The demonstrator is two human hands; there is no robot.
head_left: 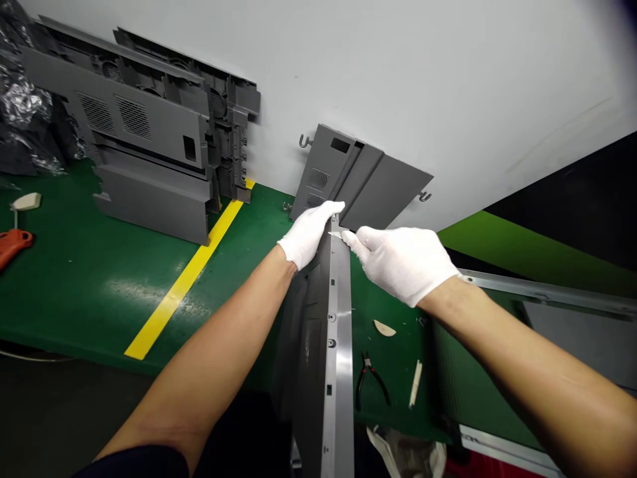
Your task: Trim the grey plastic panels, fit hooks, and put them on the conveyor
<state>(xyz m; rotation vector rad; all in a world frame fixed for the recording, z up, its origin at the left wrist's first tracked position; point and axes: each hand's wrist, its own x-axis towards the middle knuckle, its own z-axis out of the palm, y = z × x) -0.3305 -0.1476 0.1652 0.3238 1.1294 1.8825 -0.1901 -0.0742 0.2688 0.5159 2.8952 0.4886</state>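
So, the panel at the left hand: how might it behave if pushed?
The panel is probably stiff, as its shiny edge runs straight. It may tip sideways, being turned narrow edge up. That shine suggests it could slip against the gloved left hand.

I hold a long grey panel (pixel 342 318) upright on its side, its bright metal edge facing up and running away from me. Small round and square holes dot that edge. I grip a small, pointed blade (pixel 335 234) over its far end, tip leftward; whether they touch, I cannot tell.
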